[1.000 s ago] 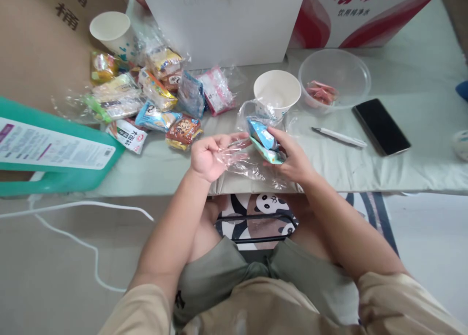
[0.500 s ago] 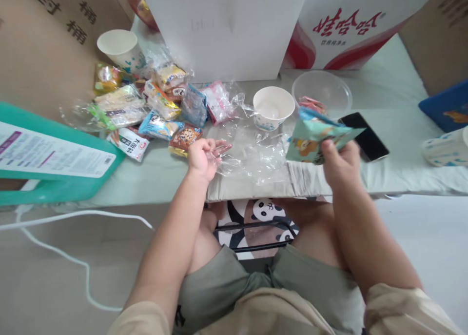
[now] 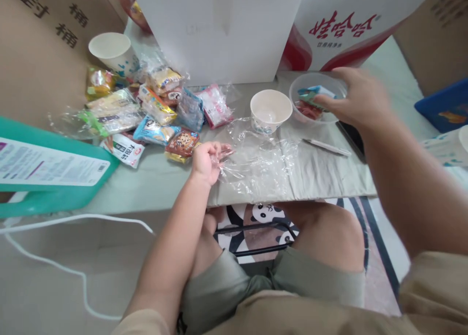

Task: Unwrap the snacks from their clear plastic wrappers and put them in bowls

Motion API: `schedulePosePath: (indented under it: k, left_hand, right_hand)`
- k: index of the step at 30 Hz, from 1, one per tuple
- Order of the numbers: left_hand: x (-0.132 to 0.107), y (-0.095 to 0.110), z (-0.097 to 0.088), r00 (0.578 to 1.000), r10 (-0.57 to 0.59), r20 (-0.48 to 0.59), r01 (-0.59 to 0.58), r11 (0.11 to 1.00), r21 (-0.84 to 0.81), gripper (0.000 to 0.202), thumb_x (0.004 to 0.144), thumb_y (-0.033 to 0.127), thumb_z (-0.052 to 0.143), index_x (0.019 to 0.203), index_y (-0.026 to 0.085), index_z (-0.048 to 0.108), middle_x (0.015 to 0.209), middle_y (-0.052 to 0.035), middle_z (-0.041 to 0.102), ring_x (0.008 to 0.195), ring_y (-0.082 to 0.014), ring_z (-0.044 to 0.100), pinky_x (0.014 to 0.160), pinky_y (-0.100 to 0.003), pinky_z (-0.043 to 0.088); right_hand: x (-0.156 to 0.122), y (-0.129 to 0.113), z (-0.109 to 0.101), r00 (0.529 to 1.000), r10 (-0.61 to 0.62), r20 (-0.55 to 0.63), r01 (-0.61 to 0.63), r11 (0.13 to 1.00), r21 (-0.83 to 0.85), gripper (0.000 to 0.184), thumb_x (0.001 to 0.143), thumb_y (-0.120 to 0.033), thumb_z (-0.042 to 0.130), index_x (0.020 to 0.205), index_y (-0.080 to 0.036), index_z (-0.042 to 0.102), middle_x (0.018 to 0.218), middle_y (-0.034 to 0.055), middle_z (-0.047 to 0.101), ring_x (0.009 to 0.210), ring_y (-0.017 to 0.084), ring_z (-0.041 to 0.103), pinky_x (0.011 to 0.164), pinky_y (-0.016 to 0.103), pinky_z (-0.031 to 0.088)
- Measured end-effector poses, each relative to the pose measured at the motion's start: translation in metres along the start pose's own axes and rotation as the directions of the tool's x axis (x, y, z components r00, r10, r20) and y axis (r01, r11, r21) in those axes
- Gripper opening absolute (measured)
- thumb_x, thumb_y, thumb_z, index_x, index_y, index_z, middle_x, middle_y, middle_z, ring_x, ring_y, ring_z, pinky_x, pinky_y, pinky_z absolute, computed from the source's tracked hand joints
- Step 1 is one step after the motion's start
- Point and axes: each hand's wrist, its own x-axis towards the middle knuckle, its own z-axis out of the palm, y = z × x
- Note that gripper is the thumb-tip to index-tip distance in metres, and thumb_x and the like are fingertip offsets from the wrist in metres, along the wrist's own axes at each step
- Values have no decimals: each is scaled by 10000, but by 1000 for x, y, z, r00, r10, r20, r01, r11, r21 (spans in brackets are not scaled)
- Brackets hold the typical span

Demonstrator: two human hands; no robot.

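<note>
My left hand [image 3: 206, 162] rests near the table's front edge, its fingers closed on the crinkled edge of a clear plastic bag [image 3: 256, 164] that lies flat. My right hand [image 3: 356, 98] is over a round clear plastic bowl [image 3: 292, 93], thumb and forefinger spread apart, somewhat blurred. Under the thumb, a teal and blue snack packet [image 3: 314, 93] sits in the bowl on top of reddish wrappers [image 3: 309, 110]. Whether the thumb still touches the packet is unclear. A white paper cup [image 3: 270, 111] stands between the bag and the bowl.
Several wrapped snacks [image 3: 153, 103] are heaped on the left beside another paper cup [image 3: 115, 54] and a green jug [image 3: 54, 164]. White boxes [image 3: 219, 32] line the back. A slim silvery object [image 3: 326, 147] and a black phone [image 3: 353, 140] lie at right, partly under my forearm.
My right hand has moved away from me to the bowl with the teal packet, which now lies inside it; the fingers have spread. My left hand stays on the plastic bag.
</note>
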Motion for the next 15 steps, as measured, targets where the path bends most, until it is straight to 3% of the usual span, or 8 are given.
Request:
schedulePosePath:
  k: [2, 4, 5, 7, 9, 10, 12, 15]
  left_hand:
    - [1, 0, 1, 1000, -5, -15, 5, 1000, -5, 138, 470, 270, 472, 450, 187, 364, 801, -78, 654, 709, -171, 633, 395, -200, 216]
    - [3, -3, 1, 1000, 9, -30, -10, 1000, -4, 135, 482, 272, 474, 467, 193, 365, 780, -72, 638, 703, -168, 622, 410, -212, 290]
    - [4, -4, 1, 999, 33, -41, -34, 999, -8, 139, 490, 271, 475, 479, 198, 357, 752, -64, 616, 700, -164, 617, 438, -224, 354]
    - [7, -8, -2, 992, 112, -62, -113, 993, -19, 160, 513, 266, 481, 507, 207, 333, 676, -40, 538, 691, -153, 600, 553, -257, 483]
    - [8, -12, -5, 980, 193, -57, -193, 981, -7, 192, 544, 266, 490, 539, 214, 306, 637, -22, 473, 681, -147, 581, 654, -285, 537]
    - [7, -13, -7, 976, 216, -40, -215, 976, 11, 197, 563, 269, 495, 560, 216, 305, 645, -20, 473, 683, -148, 580, 656, -289, 535]
    - [5, -15, -10, 978, 209, 12, -210, 976, 60, 186, 596, 279, 506, 600, 217, 330, 702, -25, 520, 698, -153, 597, 587, -278, 494]
    - [3, -17, -15, 986, 167, 29, -169, 975, 144, 140, 581, 252, 513, 657, 213, 402, 793, -28, 570, 718, -152, 625, 504, -242, 419]
  right_hand:
    - [-44, -22, 2, 982, -20, -189, 56, 982, 182, 290, 975, -451, 592, 1185, -274, 682, 1183, 125, 683, 1166, 396, 645, 1021, 679, 494]
    - [-94, -47, 12, 950, -130, -282, 226, 913, 339, 210, 998, -384, 530, 1078, -268, 686, 1024, 112, 712, 984, 309, 691, 902, 553, 571]
    - [-118, -58, 20, 945, -289, -150, 325, 860, 393, 221, 979, -394, 569, 1132, -275, 676, 1049, 100, 731, 1004, 291, 703, 911, 519, 582]
    - [-158, -73, 39, 841, -539, 58, 463, 770, 440, 555, 889, -504, 687, 1373, -251, 591, 1334, 142, 690, 1207, 343, 671, 1013, 567, 558]
    - [-184, -78, 57, 749, -618, 239, 504, 766, 399, 828, 811, -531, 765, 1527, -238, 471, 1566, 169, 530, 1434, 407, 520, 1152, 655, 444]
    - [-193, -76, 65, 734, -611, 297, 504, 783, 365, 843, 808, -490, 775, 1548, -247, 453, 1619, 161, 470, 1498, 413, 447, 1196, 677, 386]
    - [-203, -67, 75, 752, -573, 327, 484, 816, 316, 628, 869, -347, 716, 1471, -283, 546, 1609, 121, 495, 1518, 375, 438, 1224, 662, 358]
    - [-208, -50, 78, 829, -516, 214, 431, 834, 343, 243, 953, -211, 559, 1137, -266, 707, 1375, 96, 707, 1332, 309, 645, 1166, 609, 453]
